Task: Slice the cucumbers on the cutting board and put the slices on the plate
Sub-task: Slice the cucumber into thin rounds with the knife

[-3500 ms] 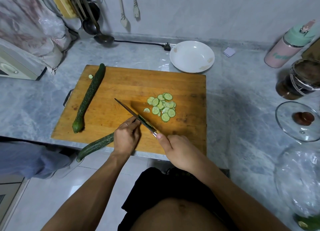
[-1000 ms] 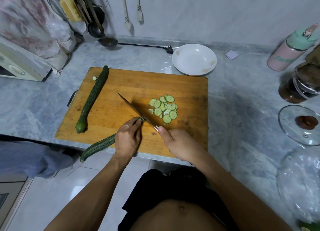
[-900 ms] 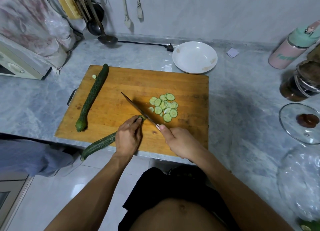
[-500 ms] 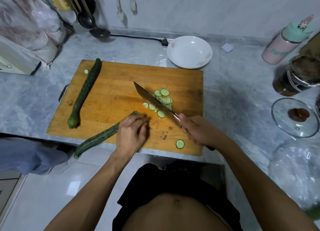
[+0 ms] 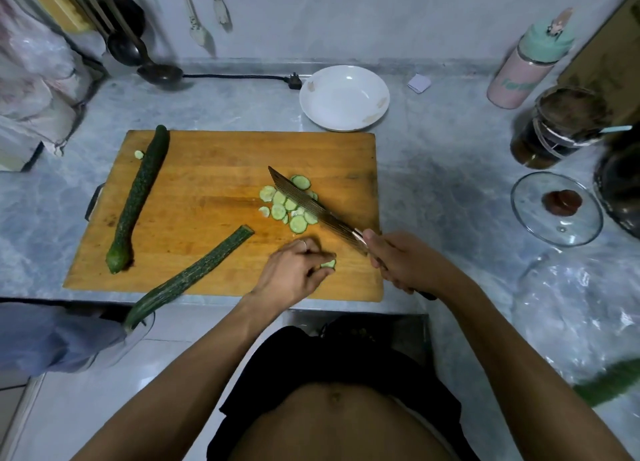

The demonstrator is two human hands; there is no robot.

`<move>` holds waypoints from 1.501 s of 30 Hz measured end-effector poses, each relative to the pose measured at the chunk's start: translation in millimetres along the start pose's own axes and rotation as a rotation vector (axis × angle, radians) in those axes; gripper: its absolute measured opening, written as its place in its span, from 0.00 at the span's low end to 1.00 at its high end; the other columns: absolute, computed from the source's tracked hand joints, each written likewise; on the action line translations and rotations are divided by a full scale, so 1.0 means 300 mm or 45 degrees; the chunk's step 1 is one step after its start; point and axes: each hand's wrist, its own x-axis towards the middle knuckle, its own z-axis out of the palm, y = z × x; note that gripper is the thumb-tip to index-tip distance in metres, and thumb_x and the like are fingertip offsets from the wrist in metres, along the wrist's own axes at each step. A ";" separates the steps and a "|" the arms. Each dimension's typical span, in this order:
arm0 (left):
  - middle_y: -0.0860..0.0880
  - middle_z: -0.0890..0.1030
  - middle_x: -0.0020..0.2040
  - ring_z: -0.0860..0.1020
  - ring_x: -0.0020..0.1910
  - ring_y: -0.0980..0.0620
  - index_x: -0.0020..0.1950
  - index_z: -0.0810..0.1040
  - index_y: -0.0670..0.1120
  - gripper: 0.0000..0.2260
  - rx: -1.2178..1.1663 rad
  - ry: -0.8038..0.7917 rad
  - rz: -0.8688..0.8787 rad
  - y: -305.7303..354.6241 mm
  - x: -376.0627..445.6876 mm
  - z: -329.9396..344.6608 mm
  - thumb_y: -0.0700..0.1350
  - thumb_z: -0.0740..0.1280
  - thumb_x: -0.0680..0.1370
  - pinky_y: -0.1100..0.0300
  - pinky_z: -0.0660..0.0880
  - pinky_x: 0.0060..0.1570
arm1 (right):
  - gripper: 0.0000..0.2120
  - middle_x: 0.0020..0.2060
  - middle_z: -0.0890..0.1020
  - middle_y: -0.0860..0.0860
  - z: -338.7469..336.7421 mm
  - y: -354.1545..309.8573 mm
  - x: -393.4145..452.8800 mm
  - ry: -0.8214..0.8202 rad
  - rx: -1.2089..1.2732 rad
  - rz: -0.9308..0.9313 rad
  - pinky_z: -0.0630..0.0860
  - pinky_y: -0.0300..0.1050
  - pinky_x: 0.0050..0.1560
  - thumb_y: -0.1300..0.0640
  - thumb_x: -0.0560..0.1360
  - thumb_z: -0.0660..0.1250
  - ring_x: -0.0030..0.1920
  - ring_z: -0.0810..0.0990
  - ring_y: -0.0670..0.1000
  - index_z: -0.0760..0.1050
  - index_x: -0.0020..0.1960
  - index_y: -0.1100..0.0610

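Observation:
A wooden cutting board (image 5: 207, 183) lies on the marble counter. A whole cucumber (image 5: 138, 197) rests along its left side. A partly cut cucumber (image 5: 194, 273) lies diagonally, its uncut end hanging past the board's front edge. A pile of slices (image 5: 284, 208) sits right of centre. My right hand (image 5: 398, 263) grips the handle of a knife (image 5: 308, 208), whose blade lies over the pile. My left hand (image 5: 298, 273) pinches a stray cucumber slice (image 5: 328, 264) near the board's front edge. The white plate (image 5: 344, 97) stands behind the board, holding no slices.
A ladle (image 5: 156, 69) and a power cord (image 5: 242, 77) lie at the back left. A pink bottle (image 5: 530, 62), a dark jar (image 5: 554, 128) and a glass lid (image 5: 557, 208) stand on the right. A small cucumber end piece (image 5: 139, 154) sits by the whole cucumber.
My left hand let go of the cut cucumber and moved right to the stray slice near the front edge. The knife swung right and now lies over the pile.

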 end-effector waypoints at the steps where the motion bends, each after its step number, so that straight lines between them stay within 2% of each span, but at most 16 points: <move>1: 0.49 0.79 0.49 0.78 0.50 0.46 0.55 0.85 0.50 0.14 0.006 0.026 -0.052 -0.017 0.010 -0.014 0.55 0.64 0.78 0.55 0.77 0.43 | 0.28 0.25 0.73 0.51 -0.004 0.007 -0.004 0.010 0.002 -0.002 0.68 0.41 0.26 0.35 0.80 0.52 0.24 0.70 0.49 0.74 0.37 0.56; 4: 0.47 0.79 0.53 0.79 0.50 0.44 0.53 0.86 0.46 0.07 0.027 0.146 -0.227 -0.060 0.056 -0.050 0.42 0.69 0.78 0.56 0.76 0.45 | 0.29 0.24 0.73 0.51 -0.016 0.019 -0.014 0.037 -0.003 -0.016 0.69 0.43 0.27 0.35 0.80 0.53 0.23 0.70 0.48 0.75 0.38 0.57; 8: 0.46 0.80 0.55 0.79 0.52 0.46 0.56 0.84 0.42 0.08 -0.085 0.254 -0.408 -0.074 0.110 -0.094 0.41 0.69 0.79 0.56 0.76 0.52 | 0.29 0.24 0.73 0.49 -0.036 0.021 -0.021 0.059 -0.086 -0.049 0.69 0.40 0.26 0.36 0.81 0.54 0.22 0.71 0.45 0.76 0.39 0.59; 11: 0.51 0.79 0.49 0.77 0.50 0.50 0.52 0.83 0.42 0.06 -0.225 0.690 -0.449 -0.049 0.102 -0.155 0.37 0.68 0.77 0.58 0.74 0.52 | 0.31 0.24 0.71 0.47 -0.046 0.024 -0.023 0.141 -0.298 -0.202 0.66 0.36 0.29 0.35 0.78 0.54 0.23 0.69 0.42 0.73 0.34 0.61; 14: 0.46 0.78 0.49 0.76 0.49 0.51 0.51 0.81 0.40 0.08 -0.278 1.121 -0.429 -0.012 0.076 -0.234 0.32 0.65 0.75 0.63 0.72 0.49 | 0.28 0.26 0.72 0.49 -0.050 0.032 -0.008 0.211 -0.536 -0.279 0.64 0.40 0.31 0.35 0.78 0.57 0.26 0.68 0.44 0.70 0.33 0.56; 16: 0.45 0.79 0.48 0.76 0.48 0.51 0.49 0.81 0.38 0.08 -0.222 1.014 -0.247 0.001 0.073 -0.267 0.32 0.64 0.73 0.61 0.72 0.49 | 0.27 0.27 0.73 0.50 -0.043 0.035 0.014 0.238 -0.675 -0.345 0.64 0.41 0.30 0.35 0.77 0.58 0.27 0.70 0.46 0.71 0.35 0.57; 19: 0.49 0.81 0.45 0.76 0.45 0.53 0.46 0.83 0.43 0.10 -0.185 0.356 -0.017 0.018 0.094 -0.288 0.39 0.62 0.71 0.56 0.75 0.48 | 0.27 0.26 0.70 0.48 -0.022 0.023 0.044 0.222 -0.849 -0.466 0.63 0.44 0.30 0.32 0.75 0.55 0.26 0.68 0.46 0.68 0.36 0.55; 22: 0.51 0.80 0.52 0.75 0.50 0.53 0.51 0.83 0.47 0.14 -0.071 -0.057 -0.057 0.021 0.131 -0.287 0.45 0.61 0.72 0.54 0.75 0.52 | 0.25 0.27 0.67 0.45 -0.002 -0.003 0.059 0.204 -1.027 -0.527 0.62 0.45 0.32 0.31 0.76 0.55 0.28 0.67 0.47 0.66 0.39 0.53; 26: 0.49 0.73 0.68 0.70 0.68 0.48 0.67 0.77 0.50 0.17 0.061 -0.322 -0.254 -0.001 0.200 -0.292 0.44 0.58 0.80 0.57 0.68 0.62 | 0.26 0.32 0.70 0.46 0.022 -0.026 0.069 0.173 -1.078 -0.566 0.65 0.45 0.35 0.28 0.75 0.55 0.33 0.71 0.49 0.67 0.42 0.51; 29: 0.47 0.70 0.73 0.67 0.71 0.46 0.73 0.72 0.48 0.20 0.108 -0.285 -0.332 -0.020 0.216 -0.292 0.42 0.59 0.80 0.55 0.67 0.66 | 0.29 0.36 0.78 0.49 0.033 -0.038 0.080 0.181 -1.082 -0.598 0.71 0.45 0.36 0.27 0.75 0.54 0.35 0.77 0.51 0.73 0.45 0.53; 32: 0.48 0.77 0.64 0.71 0.66 0.48 0.64 0.79 0.47 0.20 -0.040 -0.126 -0.126 -0.010 0.198 -0.301 0.34 0.61 0.75 0.56 0.68 0.67 | 0.28 0.38 0.81 0.51 0.038 -0.059 0.095 0.199 -1.086 -0.624 0.73 0.45 0.37 0.31 0.76 0.57 0.37 0.80 0.52 0.76 0.47 0.56; 35: 0.49 0.78 0.59 0.74 0.61 0.49 0.60 0.82 0.48 0.21 -0.105 -0.227 0.013 0.025 0.202 -0.297 0.31 0.61 0.73 0.56 0.71 0.62 | 0.27 0.38 0.81 0.50 0.036 -0.080 0.106 0.181 -1.078 -0.649 0.74 0.46 0.37 0.32 0.77 0.58 0.36 0.79 0.51 0.76 0.47 0.56; 37: 0.48 0.77 0.59 0.74 0.61 0.48 0.62 0.80 0.48 0.20 -0.028 -0.265 -0.028 0.023 0.227 -0.283 0.33 0.61 0.74 0.55 0.72 0.60 | 0.27 0.36 0.81 0.51 0.036 -0.087 0.114 0.173 -1.082 -0.666 0.73 0.46 0.36 0.32 0.77 0.58 0.34 0.78 0.50 0.76 0.46 0.56; 41: 0.44 0.71 0.69 0.69 0.68 0.43 0.74 0.70 0.46 0.22 0.156 -0.297 -0.285 -0.016 0.262 -0.264 0.40 0.60 0.79 0.51 0.69 0.66 | 0.28 0.35 0.80 0.49 0.044 -0.091 0.116 0.157 -1.079 -0.679 0.75 0.46 0.35 0.31 0.76 0.57 0.33 0.78 0.49 0.76 0.44 0.56; 43: 0.44 0.72 0.69 0.70 0.67 0.43 0.72 0.71 0.46 0.22 0.070 -0.177 -0.338 -0.025 0.246 -0.278 0.39 0.60 0.78 0.52 0.69 0.66 | 0.28 0.34 0.80 0.49 0.048 -0.083 0.116 0.143 -1.021 -0.671 0.75 0.46 0.34 0.31 0.76 0.58 0.32 0.77 0.48 0.76 0.43 0.56; 45: 0.44 0.77 0.64 0.74 0.63 0.44 0.67 0.77 0.44 0.20 -0.062 0.090 -0.319 -0.027 0.208 -0.306 0.39 0.60 0.76 0.52 0.72 0.63 | 0.27 0.31 0.78 0.49 0.056 -0.066 0.114 0.138 -0.933 -0.623 0.70 0.44 0.32 0.31 0.76 0.58 0.30 0.76 0.47 0.75 0.39 0.56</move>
